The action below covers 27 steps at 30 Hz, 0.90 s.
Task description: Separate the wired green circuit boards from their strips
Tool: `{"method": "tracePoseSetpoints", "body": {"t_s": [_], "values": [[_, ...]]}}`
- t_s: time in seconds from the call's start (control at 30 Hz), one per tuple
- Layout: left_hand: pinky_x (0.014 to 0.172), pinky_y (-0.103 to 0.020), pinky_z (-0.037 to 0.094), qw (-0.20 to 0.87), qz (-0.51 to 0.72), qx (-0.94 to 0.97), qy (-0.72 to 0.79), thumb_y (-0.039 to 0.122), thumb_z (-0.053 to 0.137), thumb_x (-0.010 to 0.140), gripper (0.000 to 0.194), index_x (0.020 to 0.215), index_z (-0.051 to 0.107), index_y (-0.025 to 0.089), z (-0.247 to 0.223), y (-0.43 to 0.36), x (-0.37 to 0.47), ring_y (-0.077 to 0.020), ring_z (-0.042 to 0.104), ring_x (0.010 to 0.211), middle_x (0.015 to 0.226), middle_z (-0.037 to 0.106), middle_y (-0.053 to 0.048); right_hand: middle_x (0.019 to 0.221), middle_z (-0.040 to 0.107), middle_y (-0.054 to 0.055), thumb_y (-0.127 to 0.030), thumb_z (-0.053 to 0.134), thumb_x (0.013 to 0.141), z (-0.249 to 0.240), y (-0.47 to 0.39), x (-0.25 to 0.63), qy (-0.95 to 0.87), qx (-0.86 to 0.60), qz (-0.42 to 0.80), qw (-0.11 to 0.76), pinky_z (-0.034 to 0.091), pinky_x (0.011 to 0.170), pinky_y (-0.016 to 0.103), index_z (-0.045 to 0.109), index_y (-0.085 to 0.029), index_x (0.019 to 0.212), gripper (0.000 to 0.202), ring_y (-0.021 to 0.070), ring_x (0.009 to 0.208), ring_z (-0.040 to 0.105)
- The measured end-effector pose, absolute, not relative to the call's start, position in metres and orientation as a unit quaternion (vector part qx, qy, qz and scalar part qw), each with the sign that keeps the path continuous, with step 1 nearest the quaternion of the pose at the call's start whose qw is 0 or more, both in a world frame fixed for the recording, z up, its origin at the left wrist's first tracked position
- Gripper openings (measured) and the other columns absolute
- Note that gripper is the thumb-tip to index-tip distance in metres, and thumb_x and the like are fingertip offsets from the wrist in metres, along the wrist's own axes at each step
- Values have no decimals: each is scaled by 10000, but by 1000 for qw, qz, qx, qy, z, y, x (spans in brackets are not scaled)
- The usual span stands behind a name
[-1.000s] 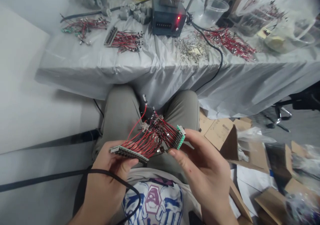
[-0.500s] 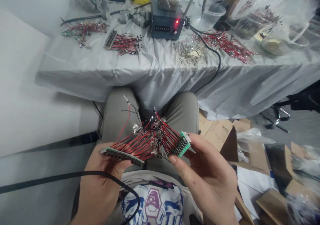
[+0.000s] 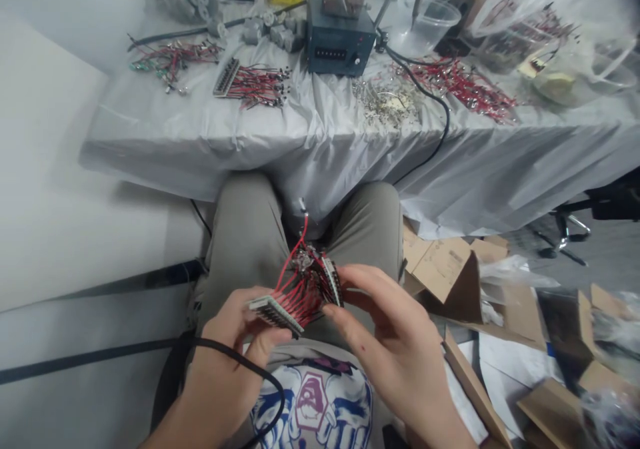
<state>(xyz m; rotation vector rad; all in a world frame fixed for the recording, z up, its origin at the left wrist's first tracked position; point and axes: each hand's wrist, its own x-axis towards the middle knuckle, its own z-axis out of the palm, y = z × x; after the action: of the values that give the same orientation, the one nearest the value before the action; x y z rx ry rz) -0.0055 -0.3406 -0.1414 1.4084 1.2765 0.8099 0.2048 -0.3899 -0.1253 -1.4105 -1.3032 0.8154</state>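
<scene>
Fingers [image 3: 327,310] of the right hand [image 3: 395,342] curl inward.

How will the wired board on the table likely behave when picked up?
The board looks straight-edged, so it is probably stiff. Its red wires are thin and fan out loosely, so they will likely droop and may tangle.

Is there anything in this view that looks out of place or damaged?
One red wire sticks out from the tangled bundle between left hand and right hand. Oddly, a black cable passes in front of the left wrist. No damage is clear.
</scene>
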Motion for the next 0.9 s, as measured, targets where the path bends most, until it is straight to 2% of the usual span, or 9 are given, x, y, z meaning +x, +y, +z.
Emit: {"method": "tracePoseSetpoints", "body": {"t_s": [0.13,0.3,0.4,0.6,0.73,0.9], "values": [[793,-242,682,562,298,585,503,198,754,921,137,1040,741,265,-137,-338,0,-193,851,862,946,867,21,1267,746,34,-127,780,995,-128,-390,207,-529,-594,327,510,678,959,328,704,-327,1363,425,186,1129,735],[865,-249,683,581,295,551,521,258,743,972,126,1096,730,239,-135,-338,2,-202,844,1010,1106,874,-29,1271,753,30,-129,783,995,-133,-390,213,-525,-605,317,507,686,945,309,713,-335,1367,431,180,1110,747],[876,-250,685,587,302,530,532,267,754,967,128,1081,712,226,-133,-338,5,-202,843,1018,1125,873,-47,1253,755,35,-140,788,992,-132,-390,214,-535,-605,323,493,687,943,318,722,-319,1349,405,188,1106,746],[905,-239,679,587,322,499,550,283,767,949,239,1173,700,230,-131,-336,13,-191,834,1078,1178,866,-45,1251,753,4,-169,792,997,-128,-390,214,-518,-614,333,494,681,945,291,713,-357,1348,406,164,1105,741],[865,-250,691,597,311,495,549,289,781,920,178,1065,700,228,-132,-335,16,-209,845,1027,1103,875,-46,1248,757,10,-179,784,1003,-133,-387,214,-519,-605,359,486,689,938,298,715,-349,1361,402,164,1096,743],[768,-272,686,604,289,508,542,294,752,961,182,1116,681,231,-144,-338,20,-232,835,1020,1146,860,-56,1239,760,14,-179,796,985,-141,-382,212,-504,-616,372,477,691,910,277,729,-327,1319,372,161,1089,749]]}}
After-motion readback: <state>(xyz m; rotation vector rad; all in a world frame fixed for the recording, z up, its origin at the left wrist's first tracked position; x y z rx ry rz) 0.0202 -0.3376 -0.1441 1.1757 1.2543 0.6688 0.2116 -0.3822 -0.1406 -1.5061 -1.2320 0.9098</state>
